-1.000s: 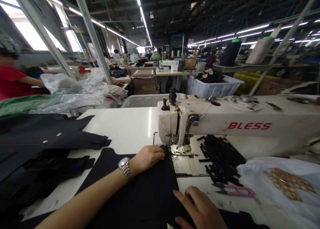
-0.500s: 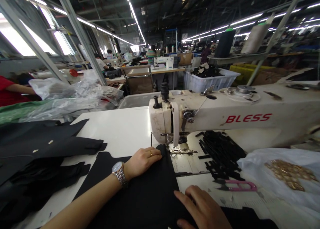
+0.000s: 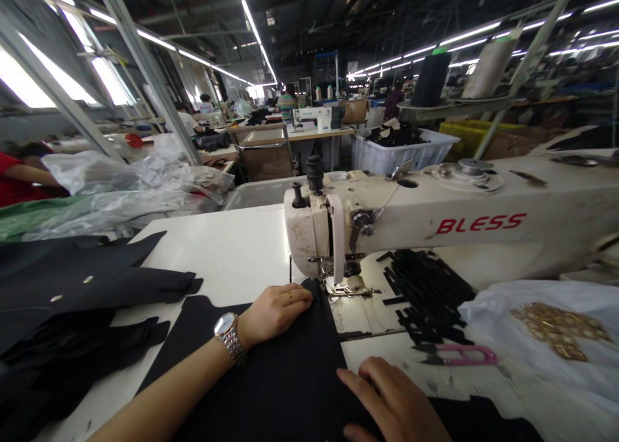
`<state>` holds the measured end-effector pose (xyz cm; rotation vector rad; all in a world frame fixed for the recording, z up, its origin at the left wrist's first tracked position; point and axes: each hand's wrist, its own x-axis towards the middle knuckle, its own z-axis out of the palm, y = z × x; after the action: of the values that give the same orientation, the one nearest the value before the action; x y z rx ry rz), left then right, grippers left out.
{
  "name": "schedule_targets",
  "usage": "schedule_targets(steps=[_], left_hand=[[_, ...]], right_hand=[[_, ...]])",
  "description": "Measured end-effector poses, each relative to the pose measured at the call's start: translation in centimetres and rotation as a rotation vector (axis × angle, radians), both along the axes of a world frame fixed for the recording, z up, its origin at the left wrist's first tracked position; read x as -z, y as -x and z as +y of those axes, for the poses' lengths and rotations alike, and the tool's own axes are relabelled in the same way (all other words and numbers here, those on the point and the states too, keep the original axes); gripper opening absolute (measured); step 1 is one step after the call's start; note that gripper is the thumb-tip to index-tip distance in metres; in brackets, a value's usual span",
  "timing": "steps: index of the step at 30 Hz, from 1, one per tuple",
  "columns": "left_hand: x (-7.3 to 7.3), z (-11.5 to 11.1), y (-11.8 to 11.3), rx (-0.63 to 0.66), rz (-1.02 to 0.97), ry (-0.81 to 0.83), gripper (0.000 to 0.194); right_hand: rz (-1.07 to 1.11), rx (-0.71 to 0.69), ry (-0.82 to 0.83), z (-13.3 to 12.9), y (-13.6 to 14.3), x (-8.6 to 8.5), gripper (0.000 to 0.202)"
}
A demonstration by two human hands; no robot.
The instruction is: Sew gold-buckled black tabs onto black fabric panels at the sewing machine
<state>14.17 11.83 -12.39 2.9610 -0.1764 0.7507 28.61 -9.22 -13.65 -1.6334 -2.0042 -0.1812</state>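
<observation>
A black fabric piece (image 3: 271,371) lies on the white sewing table, its far end at the presser foot (image 3: 333,290) of the sewing machine (image 3: 387,216). My left hand (image 3: 280,310) rests flat on the fabric just left of the foot, fingers stretched out. At the fabric's right edge, my right hand (image 3: 391,397) touches it with the index finger extended and the thumb apart; the other fingers are bent. Neither hand grips anything that I can see. The needle tip is too small to make out.
Right of the foot lie black fabric strips (image 3: 425,294) and pink thread snips (image 3: 459,354). A white plastic bag (image 3: 522,300) holds gold-coloured metal pieces (image 3: 556,326). More black garment pieces (image 3: 97,287) cover the table's left. Thread cones (image 3: 429,78) stand behind the machine. A person's red sleeve (image 3: 10,171) shows far left.
The view has shifted slightly, so the background sits a little further left. Both hands and the fabric keep nearly the same place at the machine.
</observation>
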Motion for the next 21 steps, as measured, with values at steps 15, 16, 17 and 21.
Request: schedule_targets(steps=[15,16,17,21], left_hand=[[-0.5,0.3,-0.1,0.069,-0.009,-0.054,0.013],[-0.6,0.4,-0.3,0.082,-0.007,-0.073,0.015],[-0.8,0.6,-0.5,0.098,-0.005,-0.096,0.017],[-1.5,1.3,-1.4,0.158,-0.023,-0.188,0.023]], right_hand=[[-0.032,-0.002,0.025,-0.1,0.0,0.1,0.033],[-0.039,-0.001,0.016,-0.1,0.0,0.1,0.034],[-0.045,-0.003,0.008,0.0,0.0,0.1,0.036],[-0.082,-0.022,-0.033,0.3,0.0,0.2,0.045]])
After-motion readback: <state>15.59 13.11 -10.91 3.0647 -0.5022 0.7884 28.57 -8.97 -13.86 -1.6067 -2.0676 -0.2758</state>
